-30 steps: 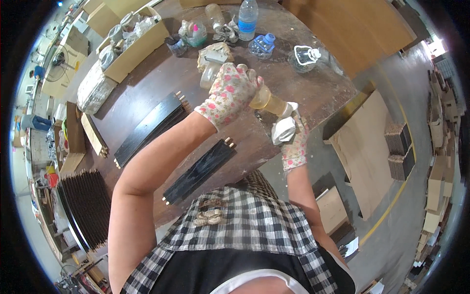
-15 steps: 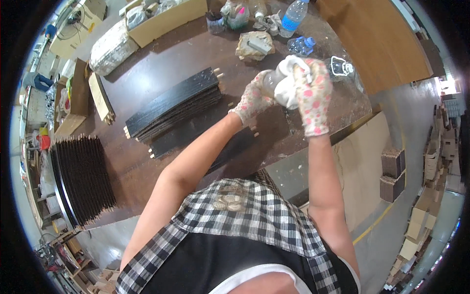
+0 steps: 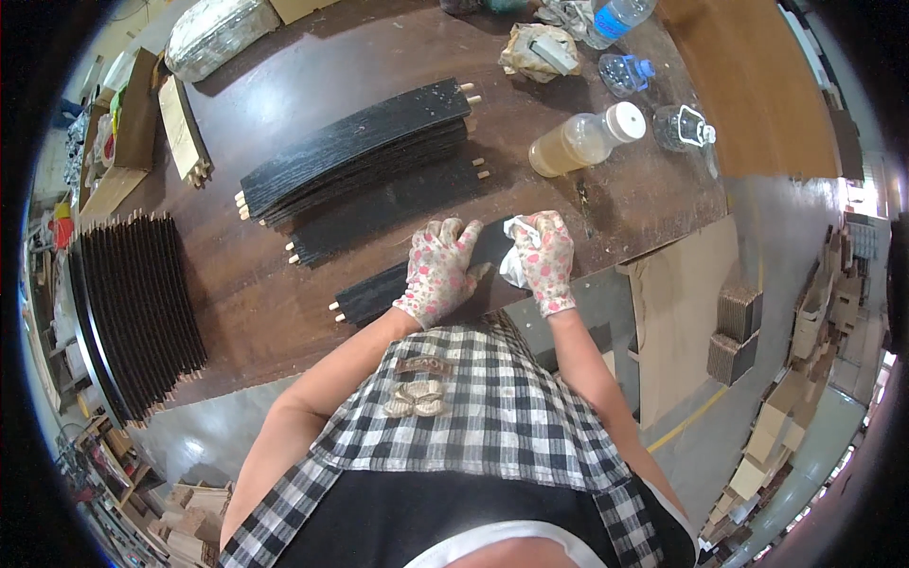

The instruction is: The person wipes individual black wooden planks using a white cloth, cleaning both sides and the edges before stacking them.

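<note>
A single black wood-grain board (image 3: 367,295) with pale dowel pins lies along the table's near edge. My left hand (image 3: 441,270), in a white glove with pink dots, rests on top of it with fingers stretched out and thumb apart. At the board's right end my right hand (image 3: 546,260), gloved alike, is closed around a crumpled white cloth (image 3: 514,269), pressing it down there. Beyond that hand stands a clear bottle (image 3: 571,145) of yellowish liquid with a white cap. Farther off are a second black board (image 3: 388,213) and a stack of such boards (image 3: 350,151).
A row of upright black boards (image 3: 137,312) fills the table's left end. At the far right stand a blue-capped bottle (image 3: 622,74), a clear bottle with a white handle (image 3: 680,128) and a crumpled paper lump (image 3: 538,54). Cardboard (image 3: 686,308) lies beyond the right edge.
The yellowish bottle, earlier gripped by my left hand with the cloth at its top, now stands released on the table. Both hands have come nearer, onto the front board, the right bringing the cloth.
</note>
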`<action>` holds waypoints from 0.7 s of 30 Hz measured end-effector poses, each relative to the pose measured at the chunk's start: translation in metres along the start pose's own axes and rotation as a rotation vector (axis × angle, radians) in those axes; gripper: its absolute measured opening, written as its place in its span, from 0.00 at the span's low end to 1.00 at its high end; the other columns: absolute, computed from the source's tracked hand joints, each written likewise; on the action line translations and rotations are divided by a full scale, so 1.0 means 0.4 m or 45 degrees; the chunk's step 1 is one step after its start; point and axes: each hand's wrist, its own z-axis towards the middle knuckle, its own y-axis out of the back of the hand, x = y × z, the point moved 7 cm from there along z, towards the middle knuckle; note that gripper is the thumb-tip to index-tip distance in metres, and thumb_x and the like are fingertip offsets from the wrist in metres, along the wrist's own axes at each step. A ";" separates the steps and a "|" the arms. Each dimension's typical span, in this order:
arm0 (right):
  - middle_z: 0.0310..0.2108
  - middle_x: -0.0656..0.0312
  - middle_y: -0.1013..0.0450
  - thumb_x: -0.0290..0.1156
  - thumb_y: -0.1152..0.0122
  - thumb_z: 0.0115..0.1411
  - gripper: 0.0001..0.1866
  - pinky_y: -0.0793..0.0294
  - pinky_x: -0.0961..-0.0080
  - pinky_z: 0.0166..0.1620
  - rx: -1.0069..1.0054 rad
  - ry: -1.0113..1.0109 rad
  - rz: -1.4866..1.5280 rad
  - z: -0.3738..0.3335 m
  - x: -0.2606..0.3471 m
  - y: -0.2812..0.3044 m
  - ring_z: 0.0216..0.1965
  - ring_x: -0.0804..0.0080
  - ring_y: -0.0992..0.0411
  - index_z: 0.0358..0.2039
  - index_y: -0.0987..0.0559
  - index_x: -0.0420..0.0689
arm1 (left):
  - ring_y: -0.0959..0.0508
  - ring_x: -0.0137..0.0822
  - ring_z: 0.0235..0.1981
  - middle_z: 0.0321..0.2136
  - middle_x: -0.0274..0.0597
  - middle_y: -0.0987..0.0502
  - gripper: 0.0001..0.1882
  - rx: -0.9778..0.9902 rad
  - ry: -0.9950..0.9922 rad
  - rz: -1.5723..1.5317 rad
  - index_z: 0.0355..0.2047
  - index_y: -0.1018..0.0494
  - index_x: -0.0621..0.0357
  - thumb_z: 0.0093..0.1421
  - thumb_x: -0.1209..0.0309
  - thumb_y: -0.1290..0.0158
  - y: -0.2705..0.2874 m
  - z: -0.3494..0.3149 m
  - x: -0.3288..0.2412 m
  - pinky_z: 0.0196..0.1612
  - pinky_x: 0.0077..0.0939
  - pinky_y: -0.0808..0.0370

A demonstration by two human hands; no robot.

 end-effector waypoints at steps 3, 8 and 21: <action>0.33 0.54 0.28 0.30 0.36 0.51 0.07 0.28 0.63 0.40 0.019 0.079 -0.174 0.027 -0.004 -0.027 0.36 0.55 0.27 0.30 0.22 0.42 | 0.32 0.49 0.49 0.48 0.49 0.32 0.33 0.026 0.047 -0.008 0.55 0.33 0.55 0.50 0.59 0.38 0.011 0.007 -0.003 0.52 0.45 0.34; 0.33 0.52 0.28 0.35 0.39 0.56 0.10 0.28 0.60 0.41 0.038 0.081 -0.188 -0.018 -0.009 -0.016 0.36 0.53 0.28 0.29 0.24 0.40 | 0.33 0.48 0.50 0.48 0.48 0.32 0.33 0.057 0.077 -0.010 0.55 0.34 0.54 0.50 0.59 0.38 -0.004 0.001 0.010 0.53 0.44 0.35; 0.33 0.52 0.29 0.33 0.39 0.55 0.09 0.28 0.63 0.41 0.058 -0.036 -0.132 0.040 0.013 -0.043 0.36 0.54 0.28 0.30 0.24 0.40 | 0.31 0.48 0.49 0.47 0.47 0.31 0.34 -0.072 0.004 0.011 0.55 0.33 0.56 0.48 0.61 0.37 0.006 0.002 0.021 0.51 0.44 0.34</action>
